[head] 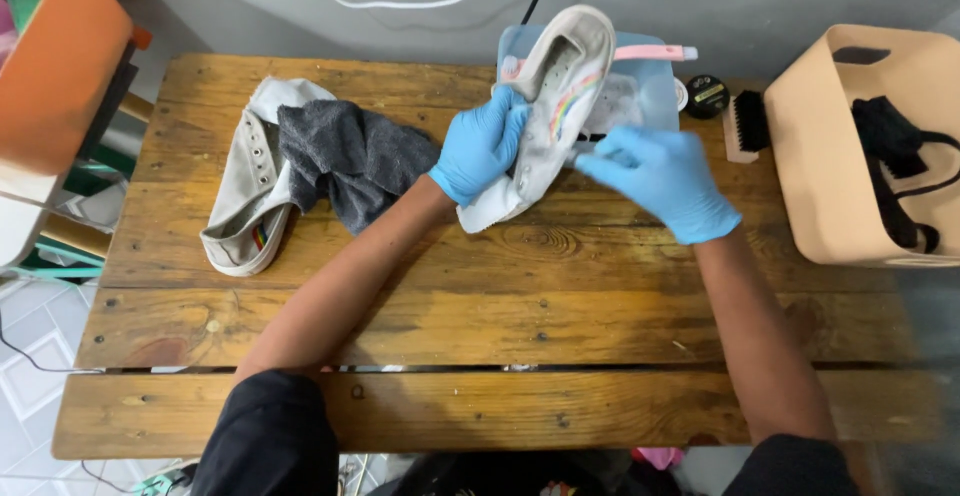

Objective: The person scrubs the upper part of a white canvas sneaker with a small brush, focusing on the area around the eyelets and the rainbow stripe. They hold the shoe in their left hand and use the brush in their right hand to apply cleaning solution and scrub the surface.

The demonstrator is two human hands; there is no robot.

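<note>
the white canvas shoe (560, 96) with a rainbow stripe is held above the far middle of the wooden tabletop (500, 306), over a pale blue tray (650, 81). the left hand (480, 144), in a blue glove, grips the shoe's side near the heel, fingers curled and pressed against the canvas. the right hand (665, 178), also gloved, sits against the opposite side of the shoe; its fingers are bunched together, and what they pinch, if anything, cannot be told because of blur.

handling, as judged: the shoe is light. the canvas upper is soft and will collapse under pressure; the rubber sole is stiffer. take hold at the sole edge or heel for a firm grip. if wet, the rubber may be slippery.

count:
- shoes: two. the second shoe (250, 196) lies on its side at the left of the tabletop.
- dark grey cloth (350, 156): one, draped partly over the second shoe.
- brush (745, 126): one, right of the tray.
- small round black tin (707, 96): one, beside the brush.
- beige basket (830, 146): one, at the right edge, holding something dark.
</note>
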